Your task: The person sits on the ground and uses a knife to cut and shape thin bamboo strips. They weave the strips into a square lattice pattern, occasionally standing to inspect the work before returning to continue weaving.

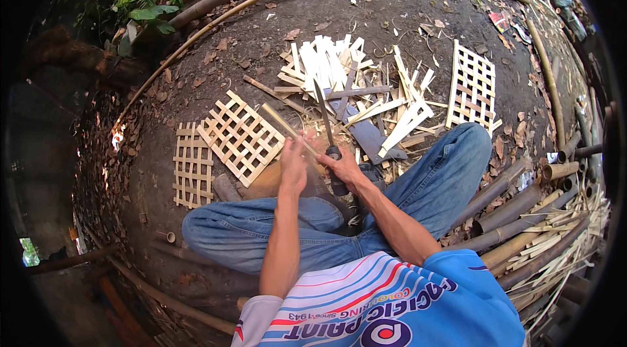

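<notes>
My left hand (294, 163), a little smeared by motion, is closed on a pale bamboo strip (279, 120) that slants up and to the left. My right hand (344, 168) grips the dark handle of a long knife (323, 112), its narrow blade pointing away from me. The strip's lower end lies close to the knife handle; whether they touch I cannot tell. Beyond the hands is a heap of split bamboo pieces (330, 63). A dark flat board (367, 132) lies on the ground under some of them.
Two woven bamboo lattices (243, 136) (194, 167) lie at the left, one overlapping the other. Another lattice (471, 85) is at the right. Bamboo poles (503, 232) and thin slivers (548, 232) are piled at the lower right. A long pole (215, 23) curves along the far side.
</notes>
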Motion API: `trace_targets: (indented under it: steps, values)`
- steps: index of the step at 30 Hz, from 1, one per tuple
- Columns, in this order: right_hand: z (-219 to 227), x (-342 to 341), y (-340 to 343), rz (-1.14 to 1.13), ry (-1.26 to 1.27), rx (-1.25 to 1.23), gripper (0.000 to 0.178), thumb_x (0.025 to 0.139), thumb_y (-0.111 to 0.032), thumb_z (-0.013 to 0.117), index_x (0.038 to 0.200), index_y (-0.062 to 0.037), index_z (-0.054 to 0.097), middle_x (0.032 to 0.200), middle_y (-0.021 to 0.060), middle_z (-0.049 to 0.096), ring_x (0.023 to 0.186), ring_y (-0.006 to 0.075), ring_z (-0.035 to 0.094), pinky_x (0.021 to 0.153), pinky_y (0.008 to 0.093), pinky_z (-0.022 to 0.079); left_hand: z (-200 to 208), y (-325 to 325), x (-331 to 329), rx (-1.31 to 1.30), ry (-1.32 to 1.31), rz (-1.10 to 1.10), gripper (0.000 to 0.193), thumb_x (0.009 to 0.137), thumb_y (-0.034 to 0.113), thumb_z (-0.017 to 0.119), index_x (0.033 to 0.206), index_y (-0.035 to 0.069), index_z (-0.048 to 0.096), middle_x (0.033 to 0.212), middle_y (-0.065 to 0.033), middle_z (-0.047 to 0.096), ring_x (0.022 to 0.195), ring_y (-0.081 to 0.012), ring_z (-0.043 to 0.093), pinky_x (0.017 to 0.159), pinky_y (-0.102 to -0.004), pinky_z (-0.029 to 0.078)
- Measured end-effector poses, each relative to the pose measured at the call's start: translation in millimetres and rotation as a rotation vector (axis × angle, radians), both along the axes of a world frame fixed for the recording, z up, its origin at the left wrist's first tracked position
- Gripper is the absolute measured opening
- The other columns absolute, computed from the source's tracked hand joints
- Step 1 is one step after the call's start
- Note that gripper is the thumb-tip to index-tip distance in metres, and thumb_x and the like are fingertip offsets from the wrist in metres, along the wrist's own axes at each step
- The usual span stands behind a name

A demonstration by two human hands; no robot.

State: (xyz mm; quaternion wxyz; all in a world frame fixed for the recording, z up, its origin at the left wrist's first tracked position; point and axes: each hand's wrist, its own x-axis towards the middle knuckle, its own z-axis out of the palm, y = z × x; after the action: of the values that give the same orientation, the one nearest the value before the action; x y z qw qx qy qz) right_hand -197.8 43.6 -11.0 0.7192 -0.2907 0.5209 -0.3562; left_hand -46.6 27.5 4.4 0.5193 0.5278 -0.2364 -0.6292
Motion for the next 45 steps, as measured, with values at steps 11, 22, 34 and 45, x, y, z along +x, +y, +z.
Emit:
trace_targets:
  steps: [11,22,34,45]
  values:
    - [0,-8,1,0.083,0.491,-0.222,0.027,0.087,-0.023,0.074,0.093,0.0027,0.067,0.063,0.0078,0.064,0.052,0.0144,0.062,0.05,0.0315,0.049,31,-44,50,-0.137,-0.308,0.197,0.016,0.097,0.011,0.065,0.107,0.003,0.056,0.096,-0.0056,0.063,0.087,-0.0144,0.065,0.076,-0.0294,0.06]
    - [13,7,15,0.302,0.47,-0.258,0.036,0.089,-0.032,0.068,0.102,0.0016,0.067,0.069,0.0151,0.066,0.056,0.0226,0.064,0.057,0.0379,0.052,-13,-33,38,-0.29,-0.582,0.219,0.019,0.099,0.008,0.06,0.112,-0.006,0.057,0.091,-0.0103,0.064,0.081,-0.0161,0.066,0.07,-0.0292,0.059]
    - [-1,-6,8,0.344,0.541,-0.1,0.041,0.083,-0.033,0.07,0.105,0.0017,0.07,0.09,0.0241,0.071,0.086,0.0374,0.069,0.079,0.0431,0.053,-16,-34,41,-0.319,-0.556,0.182,0.019,0.101,0.009,0.055,0.116,-0.004,0.055,0.098,-0.014,0.067,0.088,-0.0172,0.067,0.078,-0.0318,0.059]
    - [-42,-7,14,0.329,0.675,0.127,0.053,0.08,-0.042,0.071,0.106,0.0033,0.071,0.1,0.0275,0.071,0.097,0.0377,0.07,0.087,0.0421,0.054,1,-34,27,-0.216,-0.353,0.209,0.029,0.101,0.01,0.058,0.128,0.001,0.055,0.113,-0.0113,0.067,0.105,-0.0162,0.065,0.085,-0.0312,0.06]
